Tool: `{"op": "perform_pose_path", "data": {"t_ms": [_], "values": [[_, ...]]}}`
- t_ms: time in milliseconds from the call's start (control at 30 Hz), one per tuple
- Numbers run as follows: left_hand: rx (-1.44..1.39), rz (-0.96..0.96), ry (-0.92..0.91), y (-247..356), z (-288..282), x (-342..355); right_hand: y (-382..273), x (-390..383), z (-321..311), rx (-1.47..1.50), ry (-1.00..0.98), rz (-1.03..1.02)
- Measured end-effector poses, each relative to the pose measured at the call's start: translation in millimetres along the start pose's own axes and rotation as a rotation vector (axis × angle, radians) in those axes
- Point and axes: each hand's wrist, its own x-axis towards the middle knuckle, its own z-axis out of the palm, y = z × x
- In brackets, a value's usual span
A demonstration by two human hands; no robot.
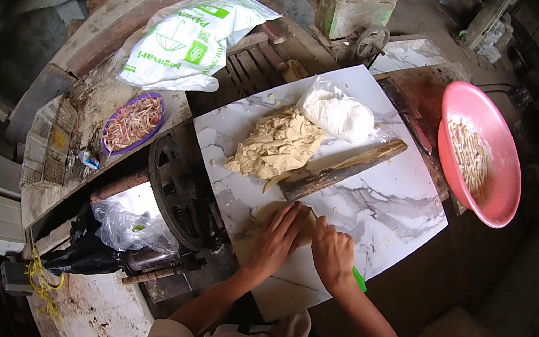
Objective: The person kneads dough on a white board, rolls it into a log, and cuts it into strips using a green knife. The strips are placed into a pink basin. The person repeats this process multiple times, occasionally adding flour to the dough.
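Observation:
My left hand [282, 232] lies flat with fingers stretched over a rolled-out sheet of pale dough [264, 218] at the near side of the marble-patterned table [375, 213]. Beside it, my right hand [334, 251] is closed in a fist around what looks like a green-handled knife [359, 279]; its blade is mostly hidden between my hands. Just beyond my fingers a dark, worn wooden bar [347, 170] lies diagonally. Behind that sit a large crumpled heap of tan dough [278, 143] and a clear bag of white flour [338, 112].
A pink basin [512, 172] holding floured strips stands at the right. Left are a purple-rimmed tray [106, 132] of reddish strips, a machine with a dark wheel [174, 189], and a plastic crate [48, 140]. A white-green sack [184, 42] lies at the far left.

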Motion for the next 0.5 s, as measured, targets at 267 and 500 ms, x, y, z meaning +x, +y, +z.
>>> {"op": "perform_pose_path", "data": {"t_ms": [267,500], "values": [[-0.020,0.009,0.030,0.2,0.4,0.8,-1.3,-4.4,-4.6,0.026,-0.024,0.039],[-0.036,0.005,0.038,0.2,3.6,-0.2,0.0,-10.1,-4.1,-0.032,-0.090,0.035]]}}
